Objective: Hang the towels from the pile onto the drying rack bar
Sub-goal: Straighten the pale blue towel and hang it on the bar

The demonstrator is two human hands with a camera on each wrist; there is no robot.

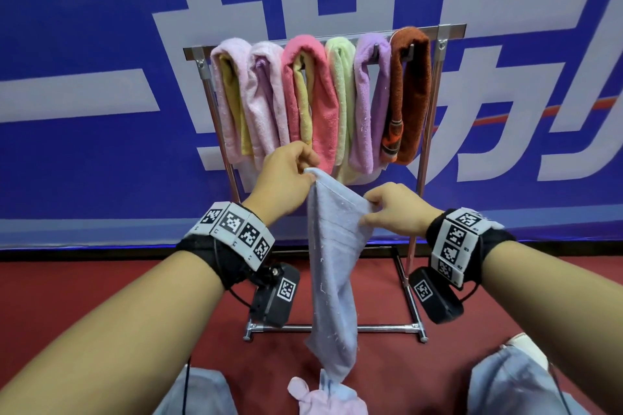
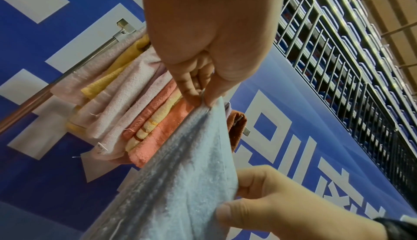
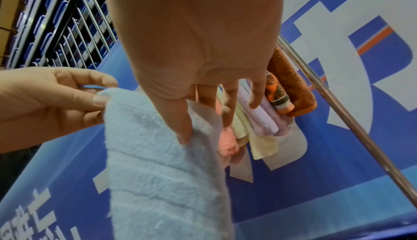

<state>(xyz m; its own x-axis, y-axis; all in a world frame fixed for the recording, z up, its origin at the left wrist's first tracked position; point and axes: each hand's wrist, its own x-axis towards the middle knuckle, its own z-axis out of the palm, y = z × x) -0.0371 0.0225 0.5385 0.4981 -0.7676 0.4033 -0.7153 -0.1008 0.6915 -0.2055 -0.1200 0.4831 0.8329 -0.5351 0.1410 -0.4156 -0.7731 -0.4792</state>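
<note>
Behind everything, a blue banner (image 1: 84,44) with large white characters fills the far side, and a red floor (image 1: 438,364) runs toward the near edge. On that floor stands the drying rack (image 1: 425,131), a metal frame whose top bar (image 1: 451,30) carries six hung towels in a row: pale pink at the left, then lilac-pink, coral, light green, purple and rust-brown at the right. Nearer than the rack, a light blue towel (image 1: 332,266) hangs lengthwise in the air, its lower end reaching down to the pile (image 1: 320,397) at the near edge, where a pink piece and a pale blue piece lie; whether the tip rests on the pile is hard to say. The left hand (image 1: 286,175) pinches the towel's top corner between thumb and fingers. The right hand (image 1: 394,209), lower and to the right, pinches the upper edge with thumb and forefinger, its other fingers (image 3: 255,99) spread loosely.
</note>
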